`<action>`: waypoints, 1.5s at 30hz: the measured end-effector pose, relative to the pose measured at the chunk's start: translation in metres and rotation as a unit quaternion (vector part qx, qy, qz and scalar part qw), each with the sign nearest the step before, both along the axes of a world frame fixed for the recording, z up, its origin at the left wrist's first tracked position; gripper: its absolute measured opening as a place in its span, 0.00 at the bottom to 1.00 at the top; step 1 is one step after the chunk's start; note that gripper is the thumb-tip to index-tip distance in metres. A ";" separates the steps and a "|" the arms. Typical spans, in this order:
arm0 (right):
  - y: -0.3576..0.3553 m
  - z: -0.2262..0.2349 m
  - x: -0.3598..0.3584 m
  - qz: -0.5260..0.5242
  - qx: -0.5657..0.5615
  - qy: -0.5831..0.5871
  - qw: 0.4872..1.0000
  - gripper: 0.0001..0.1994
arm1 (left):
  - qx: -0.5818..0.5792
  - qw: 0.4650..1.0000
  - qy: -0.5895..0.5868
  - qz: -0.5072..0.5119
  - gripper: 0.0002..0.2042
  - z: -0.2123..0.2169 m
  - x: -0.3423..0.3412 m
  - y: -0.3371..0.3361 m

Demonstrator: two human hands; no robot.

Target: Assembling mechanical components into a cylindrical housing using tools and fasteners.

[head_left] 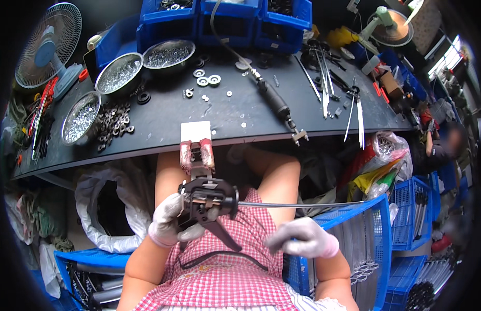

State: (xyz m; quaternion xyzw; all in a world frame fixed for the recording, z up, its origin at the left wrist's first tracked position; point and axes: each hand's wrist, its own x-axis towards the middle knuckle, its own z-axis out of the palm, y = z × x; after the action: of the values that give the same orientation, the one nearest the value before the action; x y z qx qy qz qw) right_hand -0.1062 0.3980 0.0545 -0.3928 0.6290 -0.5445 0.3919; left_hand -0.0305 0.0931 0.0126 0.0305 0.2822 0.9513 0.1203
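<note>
My gloved left hand (169,220) is closed around a black caulking gun body (203,199), held above my lap. Its long black trigger (222,236) slants down to the right. A thin metal rod (297,206) runs right from the body. The body's far end meets a fixture with two red-and-white wrapped jaws (197,155) at the table edge; whether it is clamped there I cannot tell. To the right, below the rod, my gloved right hand (302,238) hovers apart from the gun. Its dark-tipped fingers reach left, slightly blurred, with nothing visible in them.
On the dark table (168,111) stand metal bowls (119,73) of small parts. A pneumatic screwdriver (274,99) hangs over the right side, near metal rods (323,78). Blue bins (170,33) line the back. A blue basket (383,233) of grey half-tubes stands by my right arm.
</note>
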 end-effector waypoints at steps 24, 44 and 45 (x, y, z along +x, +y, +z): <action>-0.059 -0.005 0.013 -0.160 0.124 0.279 0.939 0.09 | -0.202 0.963 0.007 -0.180 0.22 0.012 -0.002 0.003; 0.002 -0.032 -0.080 -0.368 -0.072 0.312 0.873 0.26 | -0.096 0.965 0.016 0.243 0.24 -0.007 0.014 -0.063; 0.004 -0.028 -0.083 -0.348 -0.069 0.342 0.870 0.26 | -0.099 0.965 0.015 0.242 0.24 -0.008 0.014 -0.066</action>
State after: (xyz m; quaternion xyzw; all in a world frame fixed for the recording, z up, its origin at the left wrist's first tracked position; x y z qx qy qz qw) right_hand -0.1888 0.4020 0.0262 -0.3358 0.7804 -0.5197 -0.0907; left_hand -0.0162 0.0273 0.0051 -0.0360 0.3753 0.9190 -0.1153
